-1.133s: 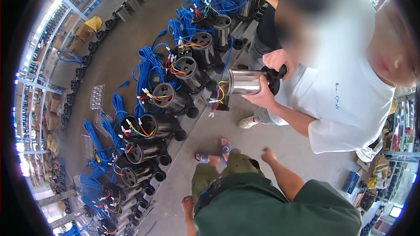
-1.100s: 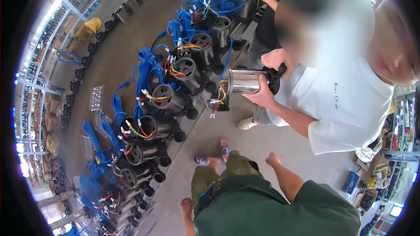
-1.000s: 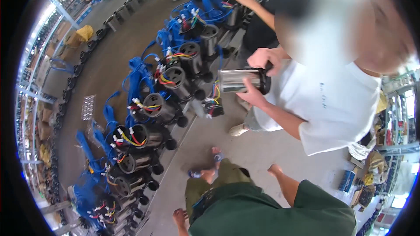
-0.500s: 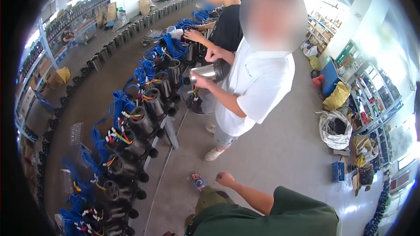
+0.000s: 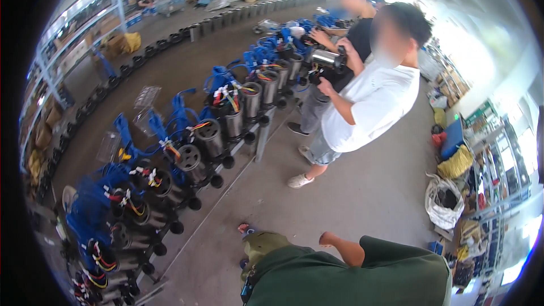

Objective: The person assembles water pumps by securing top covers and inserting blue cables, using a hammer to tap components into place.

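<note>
My right hand hangs low beside my green shirt, over the grey floor. It touches nothing that I can see, and its fingers are too foreshortened to read. My left hand is out of view. To my left runs a long row of steel cylinders with black bases and round holes in their tops. Coils of blue cable lie against them, with red, yellow and white wire ends on top. Ahead, a co-worker in a white shirt holds a loose steel cylinder sideways in both hands.
Beyond, another person in black reaches into the row. Clear plastic trays lie past the cables. A metal stand leg reaches the floor. On the right are a white sack, a yellow sack and shelves.
My view has shifted left, so the row and co-workers sit farther right. My right hand has drawn back nearer my body. The co-worker has turned the loose cylinder and changed grip on it.
</note>
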A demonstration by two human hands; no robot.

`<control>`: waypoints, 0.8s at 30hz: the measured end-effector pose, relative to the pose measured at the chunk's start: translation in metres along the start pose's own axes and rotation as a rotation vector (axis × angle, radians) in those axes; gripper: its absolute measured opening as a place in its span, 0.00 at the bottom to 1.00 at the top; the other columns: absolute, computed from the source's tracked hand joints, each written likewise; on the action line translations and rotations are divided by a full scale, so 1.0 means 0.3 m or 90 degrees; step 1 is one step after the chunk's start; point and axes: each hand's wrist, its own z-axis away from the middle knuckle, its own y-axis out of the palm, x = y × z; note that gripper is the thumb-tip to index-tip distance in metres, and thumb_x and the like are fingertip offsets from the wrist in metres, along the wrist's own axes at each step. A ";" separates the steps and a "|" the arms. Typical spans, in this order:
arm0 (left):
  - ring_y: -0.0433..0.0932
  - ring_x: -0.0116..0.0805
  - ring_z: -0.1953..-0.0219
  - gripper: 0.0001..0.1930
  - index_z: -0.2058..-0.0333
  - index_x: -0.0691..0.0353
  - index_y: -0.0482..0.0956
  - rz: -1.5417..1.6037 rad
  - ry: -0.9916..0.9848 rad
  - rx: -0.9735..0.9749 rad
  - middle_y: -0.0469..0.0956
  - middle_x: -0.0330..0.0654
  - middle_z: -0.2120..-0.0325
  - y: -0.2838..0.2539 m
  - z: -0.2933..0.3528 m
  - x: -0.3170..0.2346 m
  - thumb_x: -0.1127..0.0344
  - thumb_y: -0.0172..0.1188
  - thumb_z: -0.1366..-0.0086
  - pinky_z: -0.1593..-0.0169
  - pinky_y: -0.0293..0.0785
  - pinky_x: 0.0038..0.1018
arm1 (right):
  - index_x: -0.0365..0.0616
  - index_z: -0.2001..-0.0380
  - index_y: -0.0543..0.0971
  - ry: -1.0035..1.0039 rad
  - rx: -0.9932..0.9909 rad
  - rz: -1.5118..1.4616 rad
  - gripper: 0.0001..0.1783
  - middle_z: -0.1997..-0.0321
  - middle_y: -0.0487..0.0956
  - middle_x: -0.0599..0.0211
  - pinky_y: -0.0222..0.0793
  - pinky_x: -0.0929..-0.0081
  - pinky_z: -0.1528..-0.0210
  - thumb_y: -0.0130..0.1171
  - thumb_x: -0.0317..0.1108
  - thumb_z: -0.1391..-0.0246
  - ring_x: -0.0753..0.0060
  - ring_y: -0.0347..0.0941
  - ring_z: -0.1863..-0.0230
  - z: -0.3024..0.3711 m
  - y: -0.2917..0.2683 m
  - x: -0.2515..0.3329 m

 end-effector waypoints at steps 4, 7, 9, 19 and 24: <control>0.74 0.37 0.83 0.09 0.62 0.60 0.78 0.086 -0.014 -0.059 0.81 0.46 0.74 -0.096 -0.038 0.102 0.62 0.59 0.33 0.81 0.63 0.33 | 0.48 0.58 0.88 0.076 0.012 -0.184 0.17 0.57 0.88 0.59 0.81 0.60 0.52 0.56 0.43 0.41 0.58 0.86 0.57 0.036 -0.251 0.141; 0.81 0.42 0.76 0.13 0.54 0.62 0.77 0.151 -0.010 0.025 0.83 0.49 0.69 -0.079 0.032 0.006 0.60 0.58 0.31 0.79 0.70 0.36 | 0.48 0.60 0.89 0.050 -0.097 -0.102 0.16 0.56 0.88 0.57 0.81 0.59 0.51 0.56 0.40 0.43 0.54 0.86 0.56 -0.051 -0.443 0.268; 0.85 0.45 0.71 0.18 0.46 0.63 0.73 0.228 0.034 0.015 0.83 0.51 0.66 -0.099 0.129 -0.043 0.58 0.57 0.29 0.74 0.80 0.39 | 0.46 0.59 0.89 -0.007 -0.207 -0.072 0.17 0.55 0.88 0.55 0.81 0.56 0.49 0.55 0.39 0.44 0.48 0.85 0.54 -0.127 -0.603 0.451; 0.84 0.38 0.75 0.16 0.53 0.70 0.82 0.394 -0.186 -0.271 0.85 0.48 0.72 -0.345 0.378 0.395 0.63 0.61 0.33 0.71 0.83 0.34 | 0.45 0.70 0.82 -0.446 -0.111 -0.281 0.15 0.74 0.81 0.70 0.67 0.69 0.75 0.60 0.44 0.36 0.75 0.73 0.76 -0.011 -0.971 1.709; 0.86 0.41 0.73 0.17 0.55 0.71 0.84 0.435 -0.271 -0.247 0.86 0.48 0.71 -0.487 0.232 0.581 0.62 0.63 0.36 0.70 0.84 0.37 | 0.38 0.67 0.84 -0.409 -0.253 0.132 0.17 0.67 0.86 0.57 0.79 0.54 0.60 0.64 0.43 0.49 0.56 0.84 0.67 -0.224 -0.665 1.787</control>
